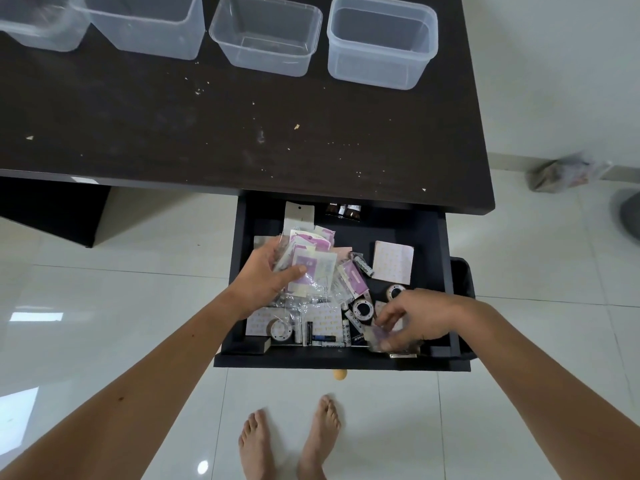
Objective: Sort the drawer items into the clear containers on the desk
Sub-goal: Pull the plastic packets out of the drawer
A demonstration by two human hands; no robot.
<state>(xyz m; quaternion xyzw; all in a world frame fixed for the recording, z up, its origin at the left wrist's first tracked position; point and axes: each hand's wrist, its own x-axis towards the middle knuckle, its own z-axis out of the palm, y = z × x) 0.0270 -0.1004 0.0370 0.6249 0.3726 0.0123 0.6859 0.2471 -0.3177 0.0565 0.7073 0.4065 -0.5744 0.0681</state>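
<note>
The left hand (268,271) was clamped on a crinkly bundle of clear plastic sachets (313,263) with purple-and-white labels, thumb across the front of the top one and fingers curled behind the stack. The right hand (415,320) was pinching a small clear packet (377,336) with a purple print, down in the near right corner of the open drawer (446,271), its fingertips closed on the packet's edge.

Everything to be sorted lay in that black drawer, pulled out from under the dark desk (242,133). The four clear containers (266,36) stood in a row along the far edge of the desk, straight ahead of and above both hands, and all looked empty from where I stood. The bundle's long axis ran away from the person, toward the containers. To my eye the left hand was the nearer to them, and would need to lift up over the desk's front lip to reach.

The rest was a jumble: glossy batteries (320,337) lying side by side along the front wall, flat rolls of tape (362,308) with dark centres, a square pale pad (393,263) with a faint dotted pattern, and small brown bottles (344,211) at the back, half hidden beneath the desk.
</note>
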